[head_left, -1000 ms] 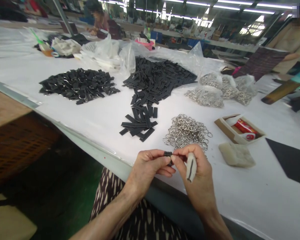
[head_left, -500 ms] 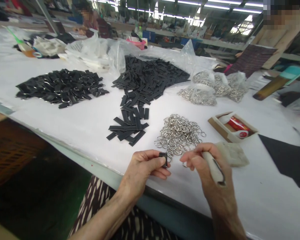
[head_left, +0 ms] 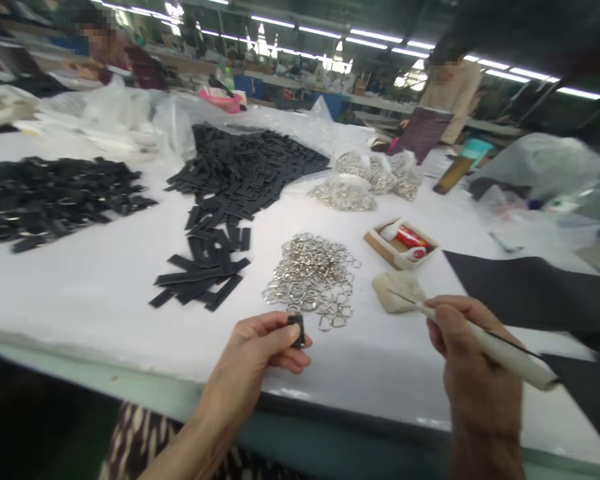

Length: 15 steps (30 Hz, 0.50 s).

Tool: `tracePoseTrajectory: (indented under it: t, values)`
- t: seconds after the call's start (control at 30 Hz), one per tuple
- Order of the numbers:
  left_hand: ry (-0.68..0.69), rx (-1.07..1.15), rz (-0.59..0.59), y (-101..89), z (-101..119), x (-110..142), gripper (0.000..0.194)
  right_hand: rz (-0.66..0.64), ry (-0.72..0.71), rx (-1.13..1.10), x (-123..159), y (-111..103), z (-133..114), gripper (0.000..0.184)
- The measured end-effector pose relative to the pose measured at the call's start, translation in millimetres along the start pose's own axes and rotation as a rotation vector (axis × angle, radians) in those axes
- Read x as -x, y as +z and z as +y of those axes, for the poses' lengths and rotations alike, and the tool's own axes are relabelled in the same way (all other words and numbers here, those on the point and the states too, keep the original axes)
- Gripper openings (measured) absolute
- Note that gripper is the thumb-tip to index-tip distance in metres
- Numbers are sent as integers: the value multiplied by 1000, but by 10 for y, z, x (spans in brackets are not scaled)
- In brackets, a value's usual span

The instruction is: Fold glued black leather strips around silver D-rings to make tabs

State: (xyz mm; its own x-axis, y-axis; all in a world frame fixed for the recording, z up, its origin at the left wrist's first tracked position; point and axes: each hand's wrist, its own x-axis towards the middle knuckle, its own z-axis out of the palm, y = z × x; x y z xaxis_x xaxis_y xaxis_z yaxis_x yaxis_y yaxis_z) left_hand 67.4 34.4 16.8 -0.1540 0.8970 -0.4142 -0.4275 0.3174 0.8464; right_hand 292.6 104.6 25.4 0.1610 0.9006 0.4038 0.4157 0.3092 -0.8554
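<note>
My left hand [head_left: 265, 347] pinches a small folded black strap piece [head_left: 296, 330] above the table's front edge. My right hand [head_left: 473, 340] grips a tool with a thick white handle [head_left: 515, 357] and a thin dark needle-like tip. That tip lies over a pale, rumpled pad [head_left: 397, 291]; whether it touches cannot be made out. Between the hands and farther back is a heap of metal D-rings [head_left: 315, 270], with a few loose ones at its near side. Left of the rings, flat black strips [head_left: 200, 270] lie in a loose stack.
Behind sits a large pile of black strips [head_left: 255, 163]. At left are black pieces with metal rings [head_left: 50, 197]. Bagged rings [head_left: 345, 190], a small box [head_left: 403, 247] holding a red tube, and a black sheet [head_left: 510, 287] lie rightward. Two people are farther back.
My right hand has moved right from near the rings, and its tool has swung round so the tip points at the pad. The left hand keeps the folded strap. The view has turned right.
</note>
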Motion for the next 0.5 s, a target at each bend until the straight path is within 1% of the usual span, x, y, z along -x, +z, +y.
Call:
tracePoseTrajectory:
  t: [0.03,0.1,0.23,0.33,0.4,0.5]
  values:
    - [-3,-23,-1,12,1,-20,12,59,15,-3,-39,-18,8,26]
    - [-5,-44,-12,37,-7,-79,11,122,41,-26,-126,-32,26,28]
    - [-37,-45,-50,128,-30,-196,13,200,75,-66,-259,14,89,28]
    - [-71,-54,-82,223,-25,-236,14,206,98,-59,-300,87,144,28]
    - [-86,-51,-95,287,-19,-250,15,187,109,-27,-315,129,173,28]
    - [-100,-39,-78,368,-30,-264,14,157,133,8,-333,163,206,27]
